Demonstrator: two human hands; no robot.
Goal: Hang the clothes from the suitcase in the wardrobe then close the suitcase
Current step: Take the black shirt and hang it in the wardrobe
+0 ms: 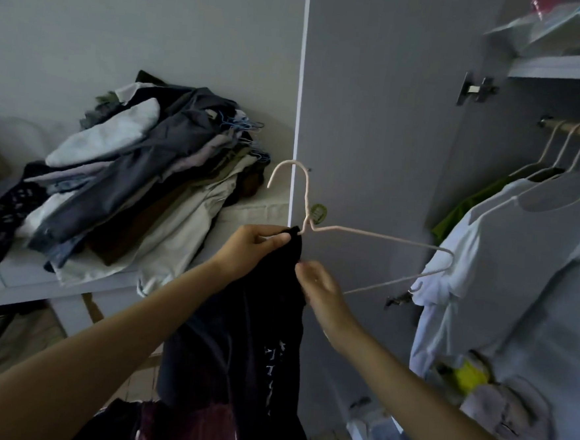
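One pale hanger [376, 238] is held up at the frame's middle, carrying one black garment [261, 321]; three more hangers [561, 149] hang at two o'clock. One clothes pile [140, 175] lies at ten o'clock; two hands [249, 248] show.

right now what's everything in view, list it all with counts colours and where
hanger: one, pale pink wire, held up in front of the wardrobe door
dark garment: one, black with pale print, hanging from the hands at the hanger's neck
clothes pile: one heap, grey, white, beige and navy, on the white surface at left
wardrobe door: one, grey, centre
rail: one, wooden, upper right inside the wardrobe
hung shirts: about three, white and pale, one green behind, on pink hangers on the rail
left hand: fingers pinch the garment's top
right hand: fingers curl on the garment's edge
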